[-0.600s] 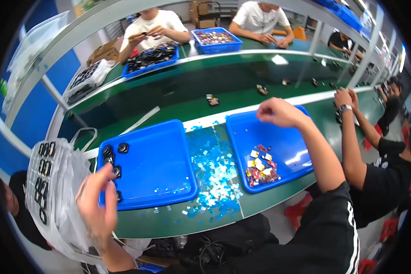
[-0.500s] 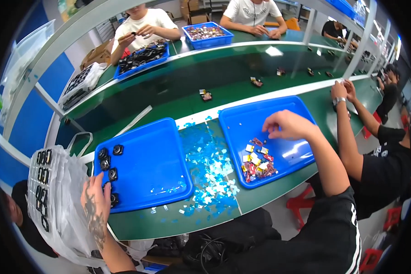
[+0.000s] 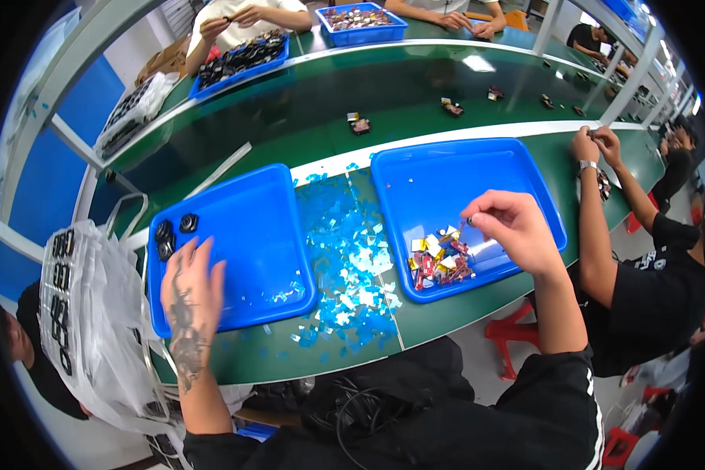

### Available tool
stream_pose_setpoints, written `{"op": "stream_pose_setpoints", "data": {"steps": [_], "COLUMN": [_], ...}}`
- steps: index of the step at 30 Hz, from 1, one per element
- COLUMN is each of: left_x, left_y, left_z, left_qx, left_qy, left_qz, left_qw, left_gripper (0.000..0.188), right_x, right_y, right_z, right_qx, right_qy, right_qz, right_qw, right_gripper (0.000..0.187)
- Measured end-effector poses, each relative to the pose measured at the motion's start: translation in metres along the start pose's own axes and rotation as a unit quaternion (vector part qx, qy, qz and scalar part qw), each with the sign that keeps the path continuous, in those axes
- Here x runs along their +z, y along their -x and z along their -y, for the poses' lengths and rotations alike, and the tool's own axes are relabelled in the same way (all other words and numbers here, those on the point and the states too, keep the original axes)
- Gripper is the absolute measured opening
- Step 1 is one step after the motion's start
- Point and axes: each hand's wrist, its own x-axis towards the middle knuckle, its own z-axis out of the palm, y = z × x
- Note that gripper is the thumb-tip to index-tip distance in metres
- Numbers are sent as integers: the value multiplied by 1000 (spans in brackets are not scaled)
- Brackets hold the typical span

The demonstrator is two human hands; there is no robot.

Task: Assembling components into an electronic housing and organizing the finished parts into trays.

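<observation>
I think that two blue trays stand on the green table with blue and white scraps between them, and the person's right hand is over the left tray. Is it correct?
Not quite: in the head view, the right hand is over the right tray. The two blue trays do stand on the green table, with blue and white scraps between them.

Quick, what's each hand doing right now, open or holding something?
Left hand: open over the left blue tray; palm hidden.
Right hand: pinched shut, seemingly on a small part.
</observation>
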Motion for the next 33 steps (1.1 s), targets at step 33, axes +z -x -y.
{"op": "stream_pose_setpoints", "data": {"steps": [33], "left_x": [22], "left_y": [42], "left_z": [104], "left_qx": [-84], "left_qy": [-56], "left_qz": [59], "left_qw": [993], "left_gripper": [30], "right_x": [106], "right_y": [35], "right_z": [-18], "right_qx": [-112], "right_qy": [-252], "right_qz": [63], "right_qw": [959], "right_gripper": [11]}}
